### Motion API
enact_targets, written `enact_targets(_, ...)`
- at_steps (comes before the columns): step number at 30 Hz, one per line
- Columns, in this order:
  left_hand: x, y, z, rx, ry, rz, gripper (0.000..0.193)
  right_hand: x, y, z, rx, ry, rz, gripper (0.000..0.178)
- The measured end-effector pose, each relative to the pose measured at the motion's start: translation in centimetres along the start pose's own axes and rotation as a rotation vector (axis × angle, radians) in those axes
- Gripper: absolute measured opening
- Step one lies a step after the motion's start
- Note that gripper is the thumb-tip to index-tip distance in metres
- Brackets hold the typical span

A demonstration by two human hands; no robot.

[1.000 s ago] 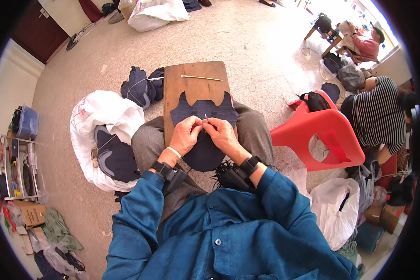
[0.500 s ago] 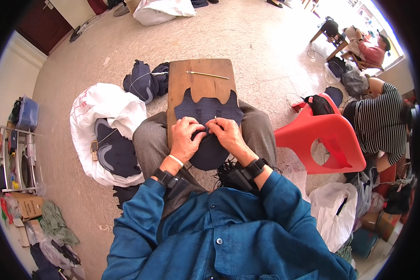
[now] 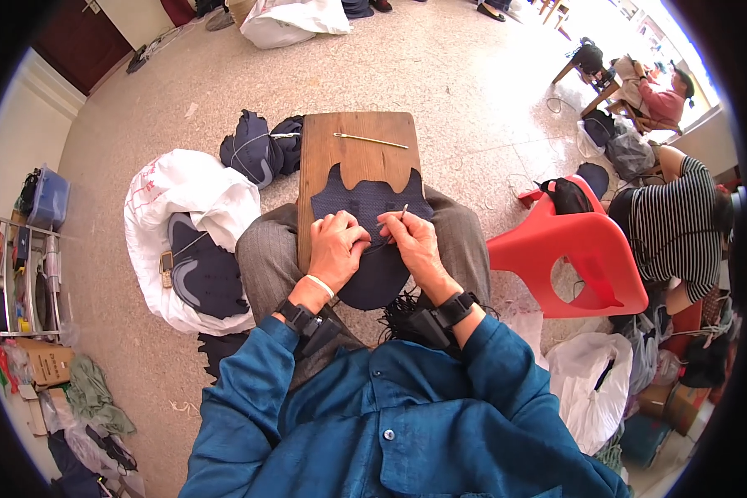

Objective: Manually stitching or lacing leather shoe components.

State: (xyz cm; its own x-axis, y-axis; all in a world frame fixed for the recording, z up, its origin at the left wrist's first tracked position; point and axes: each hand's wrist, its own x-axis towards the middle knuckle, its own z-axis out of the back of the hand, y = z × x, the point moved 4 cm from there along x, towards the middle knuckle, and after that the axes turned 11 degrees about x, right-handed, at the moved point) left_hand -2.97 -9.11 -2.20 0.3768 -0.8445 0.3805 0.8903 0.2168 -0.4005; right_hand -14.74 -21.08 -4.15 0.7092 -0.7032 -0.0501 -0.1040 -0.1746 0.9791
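A dark blue fabric piece point(image 3: 372, 197), with two pointed tips and a textured weave, lies over the near half of a wooden bench point(image 3: 319, 148) and hangs down between my knees. My left hand point(image 3: 337, 249) is closed, its thumb and fingers pinching the fabric at the fold. Just to its right, my right hand point(image 3: 415, 249) grips a thin metal needle point(image 3: 404, 211) that points up past the fingertips. Dark thread seems to run between the hands, though it is hard to make out. Another long needle point(image 3: 371, 140) rests on the bench's far end.
A white sack point(image 3: 153, 195) of dark pieces with a phone point(image 3: 167, 270) stands at left, beside a tied dark bundle point(image 3: 253, 149). To the right are a red plastic stool point(image 3: 556, 249), a white plastic bag point(image 3: 585, 382) and a person in a striped top point(image 3: 676, 220).
My right hand has moved slightly right, away from my left, and the needle now shows above its fingers. The left hand stays on the fabric.
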Motion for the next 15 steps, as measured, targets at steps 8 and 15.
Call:
enact_targets(8,1.1,2.1,-1.8,-0.67,0.079,0.405,0.004,0.0,-0.5,-1.4,-0.044,0.061,0.086,0.021)
enact_targets(15,2.2,0.8,-0.5,-0.754,0.126,0.425,0.004,0.2,-0.6,-0.1,0.109,-0.001,0.0,0.02)
